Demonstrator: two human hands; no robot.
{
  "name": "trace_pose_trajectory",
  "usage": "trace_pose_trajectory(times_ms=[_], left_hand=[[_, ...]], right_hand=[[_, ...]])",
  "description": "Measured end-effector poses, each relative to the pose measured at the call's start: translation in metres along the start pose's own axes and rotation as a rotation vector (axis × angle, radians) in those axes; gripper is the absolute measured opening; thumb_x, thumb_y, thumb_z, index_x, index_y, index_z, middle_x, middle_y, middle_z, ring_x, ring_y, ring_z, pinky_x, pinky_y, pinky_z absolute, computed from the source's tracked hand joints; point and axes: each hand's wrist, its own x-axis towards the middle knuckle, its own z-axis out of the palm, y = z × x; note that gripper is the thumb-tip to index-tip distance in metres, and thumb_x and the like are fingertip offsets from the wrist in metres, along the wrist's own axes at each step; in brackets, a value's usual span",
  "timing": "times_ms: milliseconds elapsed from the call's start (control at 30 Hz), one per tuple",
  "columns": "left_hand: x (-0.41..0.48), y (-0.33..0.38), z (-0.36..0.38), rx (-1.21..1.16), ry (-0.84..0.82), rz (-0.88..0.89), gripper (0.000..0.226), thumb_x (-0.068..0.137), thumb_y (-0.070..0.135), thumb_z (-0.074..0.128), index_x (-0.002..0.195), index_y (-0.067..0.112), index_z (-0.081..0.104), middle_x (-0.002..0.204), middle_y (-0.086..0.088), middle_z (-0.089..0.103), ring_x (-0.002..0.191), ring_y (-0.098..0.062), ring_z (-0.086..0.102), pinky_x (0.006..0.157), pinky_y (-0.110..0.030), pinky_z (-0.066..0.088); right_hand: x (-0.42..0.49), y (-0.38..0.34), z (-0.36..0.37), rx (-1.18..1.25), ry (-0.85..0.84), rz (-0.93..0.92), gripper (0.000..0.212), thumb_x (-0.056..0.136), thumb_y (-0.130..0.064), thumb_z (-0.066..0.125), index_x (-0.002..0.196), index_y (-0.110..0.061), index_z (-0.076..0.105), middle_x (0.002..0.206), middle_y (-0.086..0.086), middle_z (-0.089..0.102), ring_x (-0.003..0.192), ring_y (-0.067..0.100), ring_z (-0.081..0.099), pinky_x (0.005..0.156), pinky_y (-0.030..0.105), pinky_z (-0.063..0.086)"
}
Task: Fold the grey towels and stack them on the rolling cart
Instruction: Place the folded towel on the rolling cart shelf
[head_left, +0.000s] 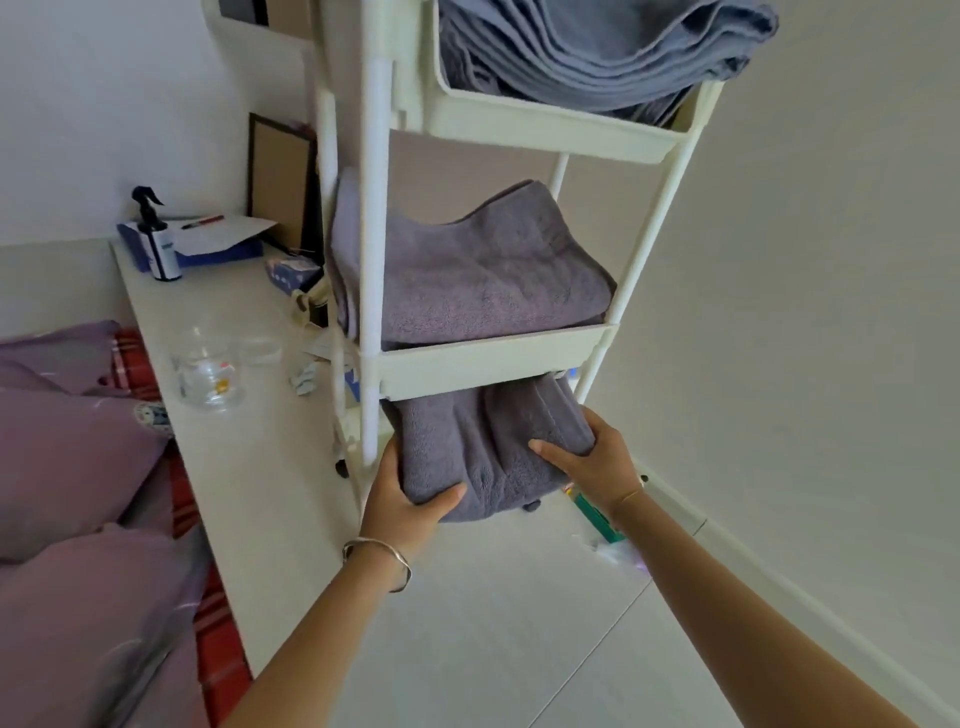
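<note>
A cream rolling cart (488, 358) with three tiers stands before me. A folded grey towel (483, 447) sits partly under the middle tray, at the bottom tier. My left hand (410, 499) grips its near left corner, thumb on top. My right hand (587, 462) grips its right edge, thumb on top as well. Another folded grey towel (478, 275) lies in the middle tray. Several folded blue-grey towels (597, 47) fill the top tray (545, 124).
A white low table (249, 467) runs along the left, carrying a glass jar (208, 371), a spray bottle (156, 234) and papers. Purple pillows (67, 457) lie at far left. A green box (597, 514) rests on the floor by the right wall.
</note>
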Motion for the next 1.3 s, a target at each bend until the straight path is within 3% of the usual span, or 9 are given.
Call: trace_pose_trajectory(times_ms=[133, 233, 333, 833, 967, 1033, 1167, 1233, 1300], left_hand=[[0.016, -0.001, 0.011, 0.034, 0.147, 0.050, 0.083, 0.067, 0.010, 0.082, 0.139, 0.018, 0.041, 0.127, 0.005, 0.056, 0.111, -0.010, 0.055, 0.092, -0.022, 0.045], [0.027, -0.001, 0.015, 0.113, 0.202, 0.088, 0.088, 0.069, 0.012, 0.080, 0.144, 0.019, 0.034, 0.135, 0.005, 0.051, 0.117, -0.012, 0.052, 0.095, -0.020, 0.042], [0.032, -0.009, 0.019, 0.192, 0.233, 0.074, 0.091, 0.071, 0.017, 0.079, 0.146, 0.021, 0.028, 0.139, 0.003, 0.049, 0.123, -0.018, 0.050, 0.103, -0.033, 0.043], [0.028, -0.035, 0.029, 0.442, 0.301, -0.012, 0.102, 0.076, 0.017, 0.076, 0.150, 0.015, 0.006, 0.151, -0.007, 0.028, 0.134, -0.024, 0.037, 0.109, -0.037, 0.033], [0.016, -0.023, 0.035, 0.622, 0.309, 0.014, 0.097, 0.082, 0.017, 0.068, 0.150, 0.012, -0.003, 0.157, -0.010, 0.009, 0.142, -0.027, 0.022, 0.112, -0.039, 0.027], [0.012, -0.022, 0.040, 0.772, 0.322, 0.169, 0.087, 0.084, 0.017, 0.061, 0.149, 0.009, 0.003, 0.157, -0.016, 0.006, 0.145, -0.030, 0.013, 0.117, -0.040, 0.019], [0.023, -0.033, 0.051, 1.169, 0.305, 0.406, 0.059, 0.086, 0.027, 0.033, 0.140, 0.005, 0.038, 0.146, -0.016, 0.039, 0.135, -0.033, 0.037, 0.113, -0.040, 0.022], [0.034, -0.031, 0.052, 1.331, 0.159, 0.255, 0.056, 0.094, 0.030, 0.025, 0.144, 0.006, 0.031, 0.149, -0.016, 0.033, 0.139, -0.032, 0.031, 0.115, -0.043, 0.018], [0.047, -0.032, 0.048, 1.432, -0.020, 0.003, 0.055, 0.101, 0.036, 0.019, 0.150, 0.011, 0.011, 0.157, -0.015, 0.011, 0.145, -0.031, 0.009, 0.117, -0.044, 0.001]], right_hand=[[0.021, 0.010, 0.021, -0.008, 0.036, -0.047, 0.050, 0.073, -0.021, 0.080, 0.119, -0.014, 0.059, 0.100, -0.004, 0.063, 0.088, 0.012, 0.058, 0.063, 0.004, 0.045], [0.036, 0.019, 0.033, -0.063, 0.039, -0.050, 0.053, 0.076, -0.025, 0.078, 0.123, -0.013, 0.056, 0.101, -0.002, 0.063, 0.089, 0.016, 0.058, 0.070, 0.016, 0.047], [0.047, 0.030, 0.040, -0.118, 0.034, -0.054, 0.053, 0.077, -0.028, 0.076, 0.124, -0.013, 0.055, 0.108, 0.005, 0.065, 0.098, 0.024, 0.060, 0.080, 0.032, 0.049], [0.057, 0.055, 0.049, -0.343, -0.048, -0.095, 0.047, 0.081, -0.026, 0.071, 0.121, -0.005, 0.055, 0.107, 0.016, 0.065, 0.100, 0.035, 0.058, 0.074, 0.029, 0.040], [0.058, 0.058, 0.049, -0.435, -0.081, -0.112, 0.069, 0.082, -0.030, 0.070, 0.140, -0.012, 0.037, 0.127, 0.012, 0.057, 0.112, 0.034, 0.055, 0.084, 0.036, 0.044], [0.056, 0.055, 0.051, -0.470, -0.005, -0.206, 0.078, 0.083, -0.026, 0.068, 0.147, -0.014, 0.024, 0.143, 0.009, 0.042, 0.125, 0.031, 0.046, 0.096, 0.041, 0.042], [0.057, 0.049, 0.067, -0.716, 0.176, -0.702, 0.040, 0.085, -0.019, 0.053, 0.124, -0.010, 0.059, 0.133, 0.013, 0.054, 0.121, 0.034, 0.049, 0.106, 0.039, 0.027], [0.060, 0.050, 0.075, -0.836, 0.035, -0.692, 0.040, 0.092, -0.030, 0.038, 0.119, -0.014, 0.064, 0.133, 0.014, 0.054, 0.126, 0.034, 0.048, 0.110, 0.042, 0.022], [0.061, 0.056, 0.077, -0.954, -0.223, -0.483, 0.053, 0.098, -0.043, 0.019, 0.138, -0.022, 0.046, 0.152, 0.008, 0.032, 0.143, 0.029, 0.023, 0.117, 0.044, 0.007]])
